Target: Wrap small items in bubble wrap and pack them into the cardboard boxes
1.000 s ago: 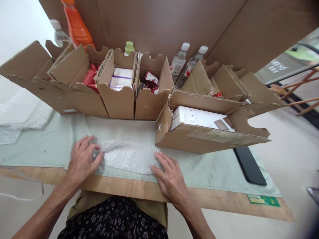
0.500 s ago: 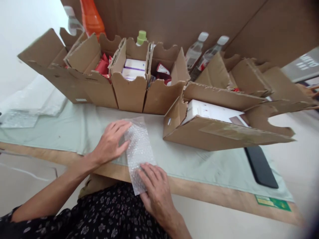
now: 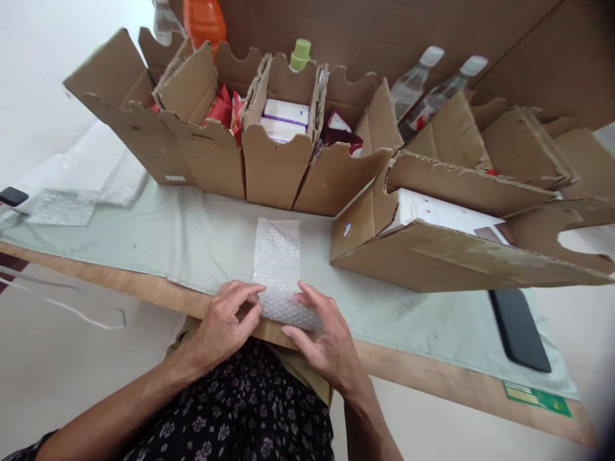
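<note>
A narrow, see-through sheet of bubble wrap [image 3: 277, 256] lies on the pale green cloth, its near end at the table's front edge and looking folded over. My left hand [image 3: 229, 325] has its thumb and index finger close together on the sheet's left edge, pinching it near the bottom. On the other side, my right hand [image 3: 331, 339] grips the near right corner, with the thumb at the front edge and the fingers on top of the sheet. Part of that corner is hidden by the right fingers.
Behind the sheet stands a row of cardboard bins [image 3: 273, 169] holding red packets and white boxes. Another cardboard bin [image 3: 408, 256] with a white box juts in at the right. A black phone [image 3: 519, 330] lies near it. More bubble wrap [image 3: 96, 173] is piled at left.
My left hand has come down from the sheet's far part to its near left edge. The right hand has shifted to the near right corner. The sheet now lies straighter, its near end folded.
</note>
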Tool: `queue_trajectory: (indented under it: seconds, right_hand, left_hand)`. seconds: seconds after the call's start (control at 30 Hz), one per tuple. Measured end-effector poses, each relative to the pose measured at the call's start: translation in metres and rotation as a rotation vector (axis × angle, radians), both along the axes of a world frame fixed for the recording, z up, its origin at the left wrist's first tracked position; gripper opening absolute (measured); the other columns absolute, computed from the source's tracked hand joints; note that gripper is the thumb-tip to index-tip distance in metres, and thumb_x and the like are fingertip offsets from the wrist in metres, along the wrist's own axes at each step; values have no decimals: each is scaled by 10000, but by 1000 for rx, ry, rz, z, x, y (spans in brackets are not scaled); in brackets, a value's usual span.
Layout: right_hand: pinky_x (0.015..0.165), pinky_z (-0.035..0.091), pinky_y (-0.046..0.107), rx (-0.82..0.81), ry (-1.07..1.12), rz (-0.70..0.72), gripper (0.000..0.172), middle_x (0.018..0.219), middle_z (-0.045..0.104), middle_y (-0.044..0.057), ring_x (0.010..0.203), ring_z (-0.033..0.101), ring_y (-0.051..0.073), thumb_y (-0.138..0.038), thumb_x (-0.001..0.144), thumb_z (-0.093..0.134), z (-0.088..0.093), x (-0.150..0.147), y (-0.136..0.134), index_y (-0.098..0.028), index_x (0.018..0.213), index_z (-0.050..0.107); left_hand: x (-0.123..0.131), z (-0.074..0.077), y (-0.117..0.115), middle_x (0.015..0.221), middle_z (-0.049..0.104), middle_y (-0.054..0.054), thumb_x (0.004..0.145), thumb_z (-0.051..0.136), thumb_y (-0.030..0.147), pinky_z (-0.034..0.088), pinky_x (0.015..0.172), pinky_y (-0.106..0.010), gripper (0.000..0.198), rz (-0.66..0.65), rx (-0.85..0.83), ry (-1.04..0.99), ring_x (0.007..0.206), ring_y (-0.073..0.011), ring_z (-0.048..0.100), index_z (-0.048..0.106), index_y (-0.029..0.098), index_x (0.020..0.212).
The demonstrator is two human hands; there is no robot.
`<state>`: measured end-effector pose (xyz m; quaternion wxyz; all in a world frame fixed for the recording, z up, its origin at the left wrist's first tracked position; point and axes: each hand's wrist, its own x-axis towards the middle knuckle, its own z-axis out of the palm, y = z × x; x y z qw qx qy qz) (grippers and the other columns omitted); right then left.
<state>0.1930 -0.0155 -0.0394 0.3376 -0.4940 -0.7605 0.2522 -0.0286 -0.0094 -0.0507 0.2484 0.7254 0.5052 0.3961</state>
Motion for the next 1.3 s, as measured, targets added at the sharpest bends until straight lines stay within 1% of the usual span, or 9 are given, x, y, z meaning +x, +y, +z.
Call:
queue_trajectory:
  seconds: [0.13,0.33,0.47,0.63,0.77,0.9,1.03,1.2,1.3]
  right_hand:
    - [860,568,352,-58,40,-144,487,1020,747,30,917,707,210,-287,993,659,-14,5,-4,-261,1456,511]
    - [769,511,351,263,-115,-266,330,839,696,22,766,636,205,-281,1044,589,-28,-18,9,-187,1360,572]
    - [782,473,392,290,-291,-311,316,992,720,100,870,639,255,-340,1060,555,-21,-16,4,-156,1316,584]
    - [988,444,469,251,-352,-71,271,1381,633,156,1279,565,325,-275,1037,564,-4,-3,-12,-189,1288,615]
    - [1024,417,484,242,-375,116,241,1359,686,96,1365,530,320,-133,1014,553,-4,-5,-6,-191,1225,653]
    - [961,457,428,239,-210,115,208,1115,775,61,1162,657,263,-114,1038,529,-6,-9,3,-194,1160,676]
    - [824,505,370,76,-80,77,201,984,769,45,869,683,204,-184,1060,512,-2,-10,5,-201,1155,689]
    - [899,500,434,241,-148,-132,195,1133,721,99,1056,660,262,-233,1025,580,3,-8,-3,-226,1202,661]
    - [960,477,475,279,-242,-42,228,1200,712,95,1147,634,290,-205,994,609,2,-9,-5,-243,1215,645]
  left_hand:
    - [0,-2,-2,849,700,-5,943,599,70,509,853,-350,341,74,93,92,849,-186,648,603,172,1269]
    - [0,-3,-4,833,682,-15,938,591,47,482,844,-375,353,111,176,221,850,-210,615,587,153,1275]
    - [-2,-2,-3,822,651,-7,940,589,65,472,809,-380,354,113,151,292,801,-210,596,574,157,1282]
    - [-4,-4,-2,984,664,-89,961,595,126,499,825,-421,335,119,166,383,904,-263,621,580,139,1295]
    - [-7,0,-5,1175,644,-153,943,614,91,511,932,-456,303,80,240,321,1084,-295,621,624,149,1240]
    - [-11,5,-11,1219,680,-143,910,676,114,466,1056,-505,306,-117,243,204,1206,-313,603,636,161,1209]
    - [-12,5,-8,977,741,-59,948,596,76,531,904,-396,270,-128,138,130,932,-214,680,650,187,1189]
    - [-8,5,11,965,743,-51,968,581,147,561,809,-356,283,-60,33,178,834,-198,686,635,187,1242]
    - [-5,4,21,1054,730,-72,967,553,126,576,804,-341,296,-72,5,203,875,-198,699,627,178,1249]
